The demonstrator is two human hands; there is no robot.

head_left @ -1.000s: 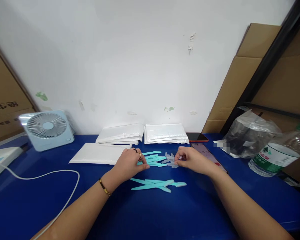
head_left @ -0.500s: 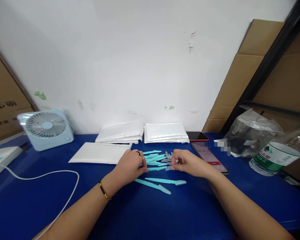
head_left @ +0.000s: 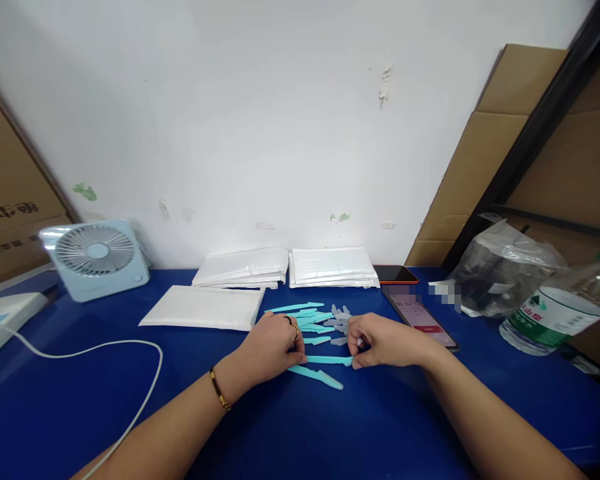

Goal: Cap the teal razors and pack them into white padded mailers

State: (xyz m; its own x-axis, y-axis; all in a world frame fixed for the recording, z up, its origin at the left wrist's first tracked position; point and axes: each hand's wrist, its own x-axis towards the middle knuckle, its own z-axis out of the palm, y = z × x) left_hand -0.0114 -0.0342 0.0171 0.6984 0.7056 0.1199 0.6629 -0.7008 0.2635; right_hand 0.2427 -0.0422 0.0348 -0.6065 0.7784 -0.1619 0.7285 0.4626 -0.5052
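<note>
While the left hand (head_left: 274,345) pinches one razor (head_left: 329,360), the right hand (head_left: 384,340) grips its three-o'clock end.
Two-ended holding likely steadies it.

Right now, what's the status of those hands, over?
Left hand, right hand: at opposite ends of one turquoise razor. Second razor on near side; clear caps beyond.

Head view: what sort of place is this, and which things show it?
Probably a stockroom or workshop: turquoise eyebrow razors and stacked white padded mailers on a blue table, with a printed cardboard carton.
</note>
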